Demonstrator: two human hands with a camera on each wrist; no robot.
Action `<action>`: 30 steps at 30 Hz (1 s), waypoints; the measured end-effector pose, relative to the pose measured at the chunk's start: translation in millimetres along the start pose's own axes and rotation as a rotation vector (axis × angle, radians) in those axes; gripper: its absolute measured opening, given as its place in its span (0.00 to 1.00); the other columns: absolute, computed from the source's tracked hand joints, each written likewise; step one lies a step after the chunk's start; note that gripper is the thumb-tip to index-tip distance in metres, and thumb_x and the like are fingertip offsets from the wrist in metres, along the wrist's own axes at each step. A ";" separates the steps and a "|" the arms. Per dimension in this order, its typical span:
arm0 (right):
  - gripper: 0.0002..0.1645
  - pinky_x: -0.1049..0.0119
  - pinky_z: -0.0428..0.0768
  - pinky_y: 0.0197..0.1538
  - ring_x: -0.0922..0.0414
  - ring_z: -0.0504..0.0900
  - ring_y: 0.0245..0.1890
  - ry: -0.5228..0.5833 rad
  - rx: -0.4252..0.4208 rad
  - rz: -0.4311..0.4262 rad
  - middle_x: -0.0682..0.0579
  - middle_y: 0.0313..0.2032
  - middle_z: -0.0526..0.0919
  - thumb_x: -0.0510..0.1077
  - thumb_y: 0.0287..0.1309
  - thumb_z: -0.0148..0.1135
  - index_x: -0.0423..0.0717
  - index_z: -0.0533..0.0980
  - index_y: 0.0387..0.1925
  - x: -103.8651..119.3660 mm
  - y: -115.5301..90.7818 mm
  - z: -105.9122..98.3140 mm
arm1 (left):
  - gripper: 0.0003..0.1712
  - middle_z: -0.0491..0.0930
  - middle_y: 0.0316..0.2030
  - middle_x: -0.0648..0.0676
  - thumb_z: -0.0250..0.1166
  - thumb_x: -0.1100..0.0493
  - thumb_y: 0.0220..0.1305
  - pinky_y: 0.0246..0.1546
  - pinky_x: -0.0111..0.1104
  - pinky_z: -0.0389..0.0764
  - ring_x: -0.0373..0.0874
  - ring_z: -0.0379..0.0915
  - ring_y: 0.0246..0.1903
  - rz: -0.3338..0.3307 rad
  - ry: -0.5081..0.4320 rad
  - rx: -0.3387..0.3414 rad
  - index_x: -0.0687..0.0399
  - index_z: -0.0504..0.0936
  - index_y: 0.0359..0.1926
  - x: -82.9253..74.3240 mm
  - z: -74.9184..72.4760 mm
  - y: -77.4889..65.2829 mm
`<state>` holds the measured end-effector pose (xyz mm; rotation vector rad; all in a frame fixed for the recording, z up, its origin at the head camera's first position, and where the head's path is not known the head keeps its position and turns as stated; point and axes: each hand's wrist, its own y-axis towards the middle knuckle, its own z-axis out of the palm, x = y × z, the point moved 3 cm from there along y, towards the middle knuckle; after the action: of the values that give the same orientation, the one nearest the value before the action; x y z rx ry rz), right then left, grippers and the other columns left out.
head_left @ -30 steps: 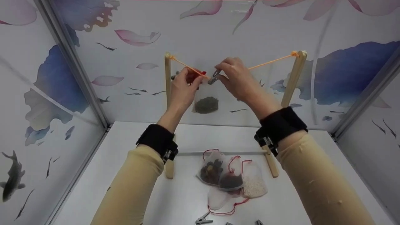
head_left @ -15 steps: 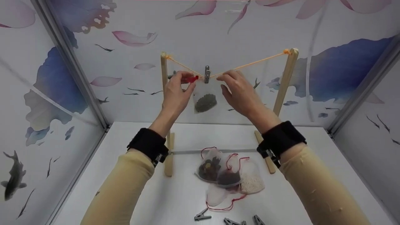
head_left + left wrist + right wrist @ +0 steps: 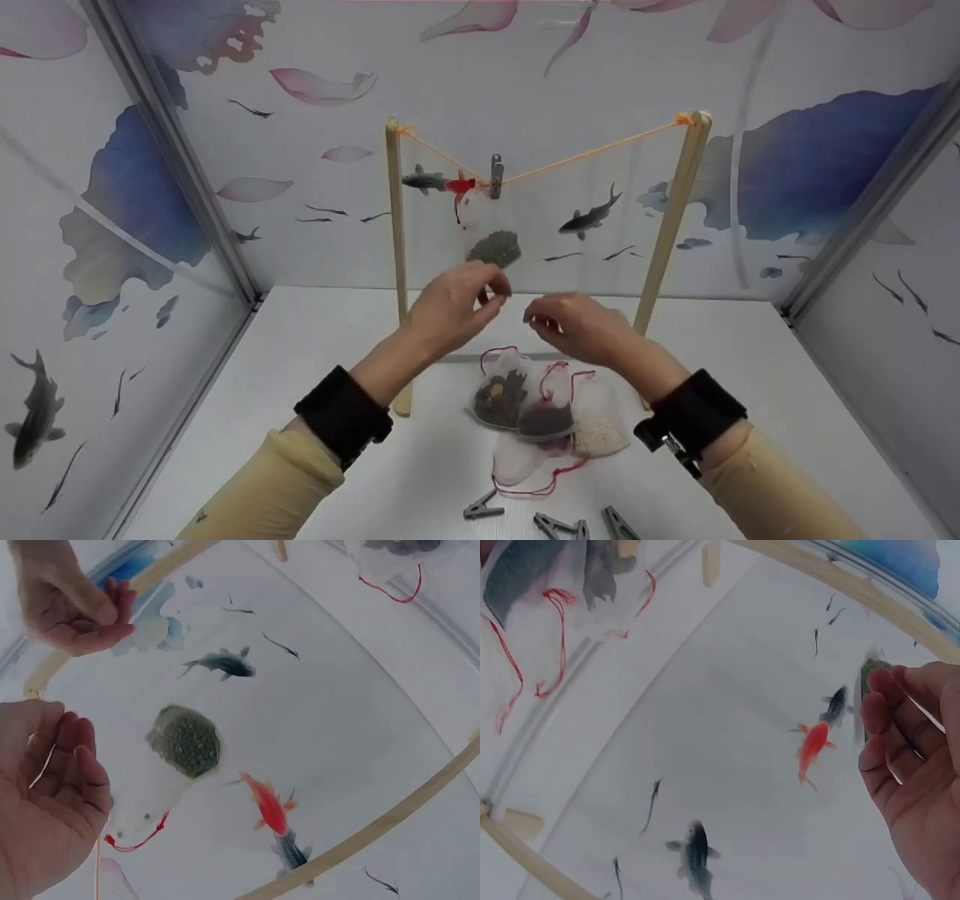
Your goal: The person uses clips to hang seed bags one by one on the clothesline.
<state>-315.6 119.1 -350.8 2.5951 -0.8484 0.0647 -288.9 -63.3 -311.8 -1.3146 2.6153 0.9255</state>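
A sheer drawstring bag [image 3: 495, 247] with dark green contents hangs from the orange cord [image 3: 600, 151], held there by a grey clothespin [image 3: 496, 177]. Its red drawstring dangles at the bag's upper left. Just below the bag, my left hand [image 3: 454, 307] is loosely curled and holds nothing. To its right, my right hand [image 3: 577, 326] is also loosely bent, with no thing in its fingers. Both hands are above the tabletop, apart from each other. In the left wrist view the hanging bag [image 3: 186, 741] is beyond my left fingertips, not touched.
Several filled mesh bags [image 3: 544, 420] with red drawstrings lie on the white table [image 3: 247, 420]. Grey clothespins [image 3: 484, 508] lie at the table's near edge. Wooden posts, left [image 3: 397, 255] and right [image 3: 671, 217], carry the cord. A fish-patterned wall [image 3: 600, 67] stands behind.
The right hand let go of the clothespin, which stays on the cord with the bag. The left hand released the bag's top by the red drawstring. Both hands dropped down toward the table.
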 end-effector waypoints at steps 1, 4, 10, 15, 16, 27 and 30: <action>0.07 0.71 0.76 0.30 0.63 0.76 0.25 0.016 0.029 -0.001 0.53 0.29 0.83 0.37 0.60 0.57 0.45 0.79 0.38 1.2 -5.4 7.1 | 0.04 0.80 0.35 0.48 0.59 0.58 0.64 0.35 0.27 0.78 0.38 0.77 0.34 0.015 0.026 0.052 0.49 0.78 0.39 -3.3 5.4 -7.7; 0.07 0.73 0.74 0.28 0.65 0.74 0.23 0.068 0.104 0.014 0.54 0.27 0.82 0.38 0.60 0.57 0.45 0.80 0.38 4.6 -20.4 28.7 | 0.05 0.80 0.34 0.46 0.60 0.54 0.63 0.32 0.27 0.77 0.37 0.76 0.33 0.044 0.084 0.204 0.47 0.79 0.38 -11.6 24.1 -33.4; 0.07 0.76 0.71 0.28 0.68 0.71 0.23 0.183 0.246 0.110 0.56 0.27 0.81 0.40 0.60 0.58 0.46 0.79 0.40 11.2 -49.1 73.9 | 0.11 0.80 0.31 0.43 0.65 0.46 0.58 0.29 0.26 0.74 0.34 0.73 0.30 0.019 0.156 0.466 0.44 0.80 0.38 -13.8 74.5 -85.8; 0.06 0.75 0.72 0.30 0.68 0.71 0.25 0.254 0.295 0.135 0.55 0.27 0.80 0.41 0.59 0.60 0.43 0.79 0.37 18.5 -72.3 106.7 | 0.20 0.80 0.29 0.44 0.69 0.41 0.51 0.27 0.29 0.73 0.35 0.72 0.27 -0.065 0.169 0.623 0.45 0.81 0.40 -5.4 118.7 -120.6; 0.06 0.76 0.73 0.31 0.69 0.72 0.26 0.267 0.301 0.145 0.56 0.28 0.80 0.41 0.59 0.60 0.44 0.80 0.37 20.1 -76.4 111.7 | 0.22 0.80 0.30 0.45 0.69 0.39 0.49 0.27 0.30 0.73 0.36 0.73 0.27 -0.079 0.178 0.637 0.46 0.80 0.41 -4.1 125.8 -126.8; 0.11 0.76 0.74 0.30 0.72 0.74 0.27 0.384 0.373 0.235 0.57 0.29 0.82 0.43 0.60 0.60 0.43 0.78 0.43 31.2 -108.2 141.5 | 0.32 0.72 0.28 0.51 0.77 0.44 0.37 0.24 0.33 0.73 0.42 0.71 0.26 -0.151 0.265 0.571 0.55 0.71 0.37 -0.1 170.3 -165.3; 0.11 0.76 0.74 0.31 0.72 0.74 0.27 0.397 0.371 0.241 0.57 0.29 0.82 0.43 0.59 0.60 0.43 0.78 0.43 31.6 -113.7 144.0 | 0.23 0.74 0.27 0.51 0.75 0.51 0.43 0.24 0.34 0.75 0.43 0.73 0.25 -0.153 0.292 0.520 0.55 0.72 0.34 -1.3 177.6 -167.5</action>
<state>-236.1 128.0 -519.0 2.6481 -1.0676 0.8479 -197.4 -41.6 -537.0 -1.5463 2.6332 0.0157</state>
